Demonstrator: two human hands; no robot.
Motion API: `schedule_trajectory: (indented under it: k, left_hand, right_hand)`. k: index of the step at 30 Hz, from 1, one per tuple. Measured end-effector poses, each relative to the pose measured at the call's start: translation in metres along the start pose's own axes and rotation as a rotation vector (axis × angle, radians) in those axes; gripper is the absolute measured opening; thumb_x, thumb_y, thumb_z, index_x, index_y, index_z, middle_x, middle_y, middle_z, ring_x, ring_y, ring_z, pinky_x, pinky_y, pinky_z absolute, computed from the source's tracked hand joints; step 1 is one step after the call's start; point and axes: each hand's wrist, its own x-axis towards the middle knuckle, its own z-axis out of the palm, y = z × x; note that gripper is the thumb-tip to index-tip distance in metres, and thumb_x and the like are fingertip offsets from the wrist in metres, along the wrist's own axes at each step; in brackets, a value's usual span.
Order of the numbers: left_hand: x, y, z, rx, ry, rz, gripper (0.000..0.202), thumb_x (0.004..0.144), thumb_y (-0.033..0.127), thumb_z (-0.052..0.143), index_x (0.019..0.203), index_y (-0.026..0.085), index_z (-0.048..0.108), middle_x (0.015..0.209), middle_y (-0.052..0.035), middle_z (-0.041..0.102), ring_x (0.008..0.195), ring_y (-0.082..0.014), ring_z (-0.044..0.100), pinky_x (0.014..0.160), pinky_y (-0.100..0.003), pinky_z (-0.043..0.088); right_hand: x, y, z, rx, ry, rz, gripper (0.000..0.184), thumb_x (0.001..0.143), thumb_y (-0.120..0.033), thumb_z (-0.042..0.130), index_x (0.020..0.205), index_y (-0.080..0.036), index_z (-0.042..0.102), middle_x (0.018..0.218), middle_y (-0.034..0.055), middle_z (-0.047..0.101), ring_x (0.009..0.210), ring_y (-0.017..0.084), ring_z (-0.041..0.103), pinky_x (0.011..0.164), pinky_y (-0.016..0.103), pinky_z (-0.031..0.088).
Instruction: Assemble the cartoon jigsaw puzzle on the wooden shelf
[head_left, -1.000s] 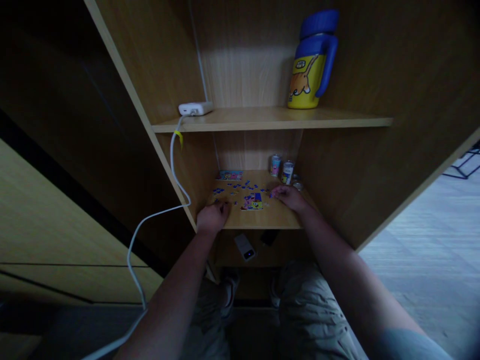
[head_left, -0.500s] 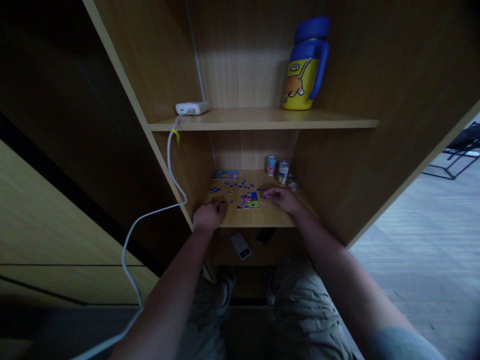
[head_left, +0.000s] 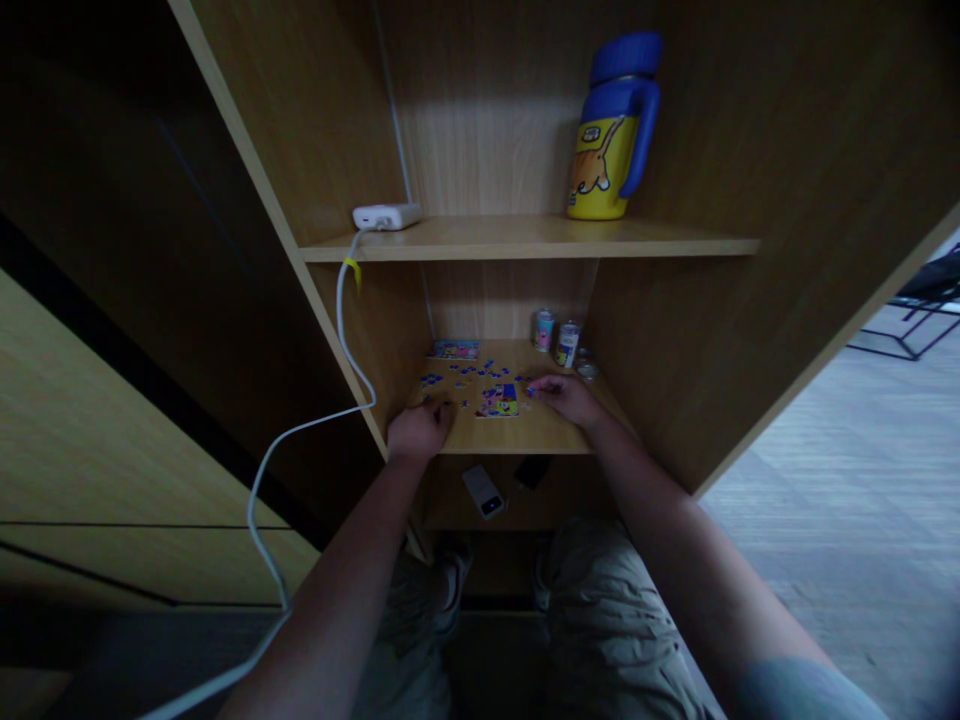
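Note:
Small blue-backed jigsaw pieces (head_left: 491, 371) lie scattered over the lower shelf. In front of them is a partly joined colourful cartoon puzzle (head_left: 499, 401). Just right of it, my right hand (head_left: 566, 395) pinches a small blue jigsaw piece (head_left: 532, 391) between thumb and fingertips, apart from the joined section. At the shelf's left edge rests my left hand (head_left: 420, 430), its fingers curled near a few loose pieces. Whatever may be inside those fingers is too dark and small to make out.
Two small printed cans (head_left: 544, 330) (head_left: 567, 344) stand at the back right, beside clear round lids (head_left: 586, 371). A picture card (head_left: 456, 350) lies back left. Above are a blue-yellow jug (head_left: 611, 130) and a white charger (head_left: 386, 216) with a hanging cable. Below lies a phone (head_left: 483, 491).
The view has shifted very slightly. Both hands stay in place, and the right one keeps its pinch on the jigsaw piece.

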Motion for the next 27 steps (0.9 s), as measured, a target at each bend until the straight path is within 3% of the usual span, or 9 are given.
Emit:
schedule_trajectory:
  k: [19, 27]
  left_hand:
    - [-0.001, 0.003, -0.003, 0.008, -0.012, -0.011, 0.054, 0.112, 0.052, 0.038, 0.123, 0.023, 0.082, 0.114, -0.0160, 0.084, 0.107, -0.0366, 0.082, 0.089, -0.044, 0.064]
    - [-0.001, 0.003, -0.001, 0.008, 0.007, 0.001, 0.056, 0.113, 0.052, 0.037, 0.124, 0.022, 0.082, 0.111, -0.0167, 0.084, 0.104, -0.0365, 0.082, 0.089, -0.044, 0.064]
  right_hand:
    - [0.003, 0.014, -0.002, 0.012, 0.009, -0.044, 0.044, 0.081, -0.066, 0.087, 0.097, -0.024, 0.083, 0.106, 0.0097, 0.085, 0.099, 0.028, 0.078, 0.099, 0.048, 0.063]
    - [0.003, 0.014, -0.006, 0.089, -0.012, -0.021, 0.044, 0.084, -0.060, 0.084, 0.108, -0.023, 0.080, 0.102, 0.0093, 0.083, 0.088, 0.025, 0.077, 0.087, 0.044, 0.065]
